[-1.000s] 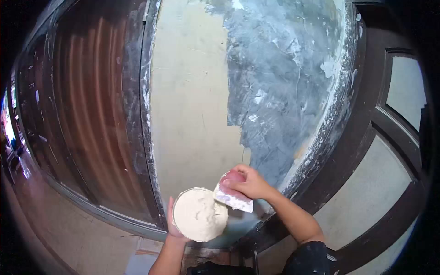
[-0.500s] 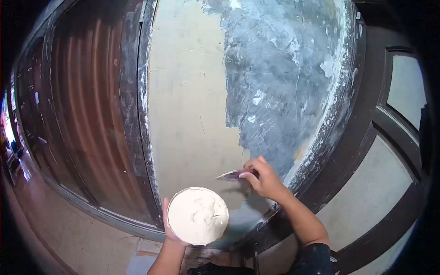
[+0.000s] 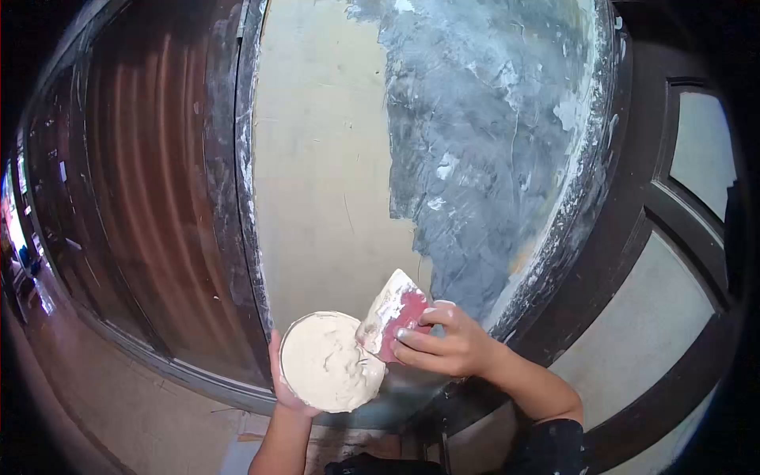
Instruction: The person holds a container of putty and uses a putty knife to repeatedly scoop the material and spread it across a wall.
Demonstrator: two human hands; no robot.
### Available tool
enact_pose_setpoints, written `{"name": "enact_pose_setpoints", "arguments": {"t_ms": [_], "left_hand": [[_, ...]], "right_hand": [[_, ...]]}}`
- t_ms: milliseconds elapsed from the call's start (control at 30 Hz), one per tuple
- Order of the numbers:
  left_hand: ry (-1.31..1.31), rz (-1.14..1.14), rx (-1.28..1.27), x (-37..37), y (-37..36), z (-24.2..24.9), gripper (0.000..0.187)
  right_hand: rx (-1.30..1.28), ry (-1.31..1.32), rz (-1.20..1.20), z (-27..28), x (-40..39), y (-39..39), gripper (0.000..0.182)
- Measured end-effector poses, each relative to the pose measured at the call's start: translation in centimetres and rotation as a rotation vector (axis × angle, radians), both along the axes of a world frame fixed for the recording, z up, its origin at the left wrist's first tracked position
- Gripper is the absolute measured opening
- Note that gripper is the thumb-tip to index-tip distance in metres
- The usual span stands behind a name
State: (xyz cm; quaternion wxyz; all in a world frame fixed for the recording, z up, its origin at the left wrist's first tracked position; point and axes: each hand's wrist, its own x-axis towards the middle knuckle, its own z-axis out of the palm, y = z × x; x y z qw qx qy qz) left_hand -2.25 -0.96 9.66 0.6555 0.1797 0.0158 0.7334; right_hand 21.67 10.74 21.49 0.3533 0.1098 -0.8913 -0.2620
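Note:
My left hand (image 3: 286,385) is wrapped around the side of a round tub of cream-coloured putty (image 3: 321,364), its open top facing me. The putty's surface is uneven, with dents near the right side. In my right hand (image 3: 443,342) is a red putty spreader (image 3: 405,318), pinched between thumb and fingers. Cream putty coats the spreader's left part, and its lower corner is at the tub's right rim. Behind both hands stands a wall panel (image 3: 317,198), smooth beige on the left and patchy grey-blue on the right.
A dark wooden frame (image 3: 229,190) with a reddish-brown ribbed panel (image 3: 146,214) borders the wall on the left. On the right is a dark panelled door (image 3: 633,261) with pale insets. Tan floor (image 3: 134,396) shows at lower left.
My right hand has turned the spreader from nearly edge-on to showing its putty-covered face, and brought it against the tub. The tub has shifted slightly left and up.

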Motion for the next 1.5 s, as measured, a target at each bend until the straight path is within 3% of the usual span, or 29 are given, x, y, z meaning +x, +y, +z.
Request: {"name": "enact_pose_setpoints", "arguments": {"t_ms": [767,867,967,1033,1233,1300,1500], "left_hand": [[0.139,-0.008,-0.008,0.9,0.6,-0.1,0.093],[0.127,-0.029,-0.036,0.5,0.6,-1.1,0.092],[0.126,-0.015,-0.035,0.1,0.4,-1.7,0.093],[0.127,-0.05,-0.006,-0.3,0.2,-2.1,0.094],[0.131,-0.006,-0.061,-0.9,-0.1,-2.5,0.097],[0.139,-0.071,0.021,-1.0,-0.5,-2.2,0.097],[0.128,0.005,-0.061,-1.3,-0.6,-2.7,0.096]], "right_hand": [[-0.21,0.077,0.0,-0.8,0.3,-0.4,0.029],[-0.327,0.2,-0.184,0.5,1.7,0.8,0.034],[-0.59,0.383,-0.292,2.1,3.2,2.7,0.016],[-0.647,0.474,-0.412,1.8,3.9,5.5,0.018],[-0.405,0.416,-0.587,-2.2,4.2,11.7,0.042],[-0.378,0.439,-0.52,-3.0,3.8,12.7,0.043],[-0.232,0.47,-0.543,-2.3,2.2,13.3,0.041]]}}
